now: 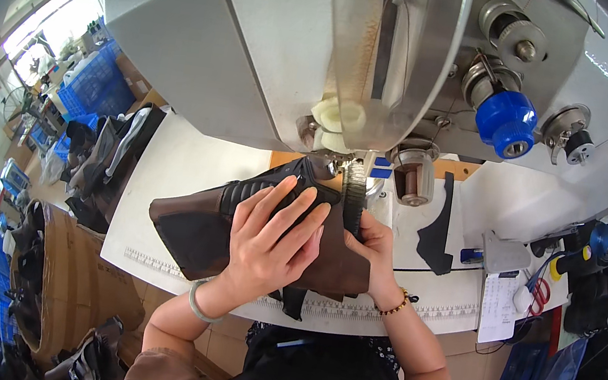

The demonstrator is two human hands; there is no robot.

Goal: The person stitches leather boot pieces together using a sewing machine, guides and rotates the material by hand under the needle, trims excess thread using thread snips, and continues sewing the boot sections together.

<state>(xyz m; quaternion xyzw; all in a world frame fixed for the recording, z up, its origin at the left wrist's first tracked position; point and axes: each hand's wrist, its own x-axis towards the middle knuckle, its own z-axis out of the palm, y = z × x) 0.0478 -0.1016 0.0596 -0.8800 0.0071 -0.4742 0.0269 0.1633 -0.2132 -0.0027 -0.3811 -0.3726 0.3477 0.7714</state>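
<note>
Stack of dark cut pieces (103, 154) at the table's left edge. Left hand (271, 240) lies flat, fingers spread, pressing the brown leather shoe upper (193, 229) onto the white sewing table (175, 164). Right hand (373, 248) pinches the upper's right edge, just below the sewing machine (301, 42) head. Black cut piece (438, 232) and red-handled scissors (540, 295) farther right.

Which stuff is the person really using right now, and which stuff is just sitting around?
In use:
- brown and black shoe piece
- left hand, pressed flat on it
- right hand, gripping its edge
- sewing machine

Just lying about:
- black cut piece on the white table
- red-handled scissors
- blue crates
- pile of dark shoe pieces
</note>
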